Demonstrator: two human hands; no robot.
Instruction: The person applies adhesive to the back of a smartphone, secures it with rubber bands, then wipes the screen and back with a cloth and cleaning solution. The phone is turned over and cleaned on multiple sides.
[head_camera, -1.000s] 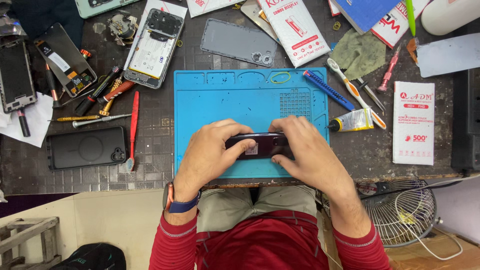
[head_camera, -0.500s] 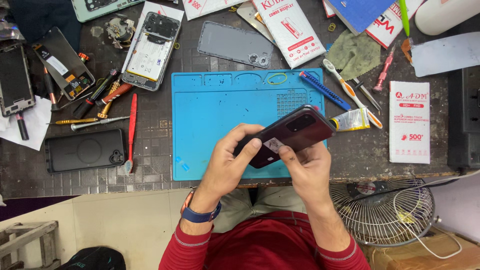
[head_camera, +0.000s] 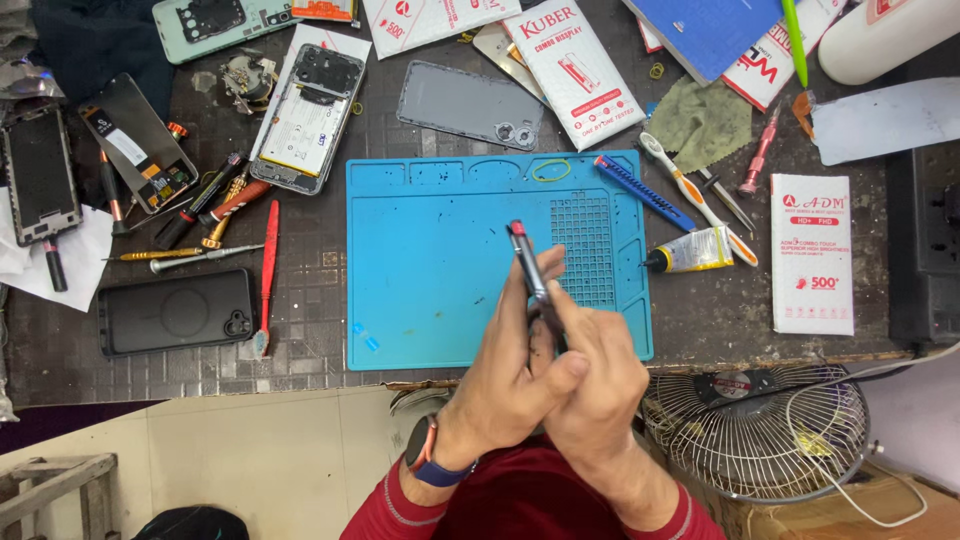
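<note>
Both my hands are clasped together over the near edge of the blue mat (head_camera: 440, 280), gripping one phone (head_camera: 530, 275) between them. Left hand (head_camera: 510, 375) wraps from the left, thumb across the front; right hand (head_camera: 600, 380) closes over it from the right, fingers pressed along the phone's lower half. Both grips closed on the phone.

Phone is held edge-on to me, tilted, its upper end poking out above the fingers over the mat's grid section. It is lifted off the mat, not resting on it.

A blue band sits on my left wrist (head_camera: 430, 462).

Around on the counter (head_camera: 320, 260): black phone case (head_camera: 178, 312) well left of the mat, opened phone with battery showing (head_camera: 305, 120) above left, grey back cover (head_camera: 470, 105) just above the mat, glue tube (head_camera: 690, 252) and blue-handled tool (head_camera: 640, 190) at the mat's right edge. White box (head_camera: 812, 252) further right. A fan (head_camera: 760, 425) sits below the counter edge, right of my hands.
</note>
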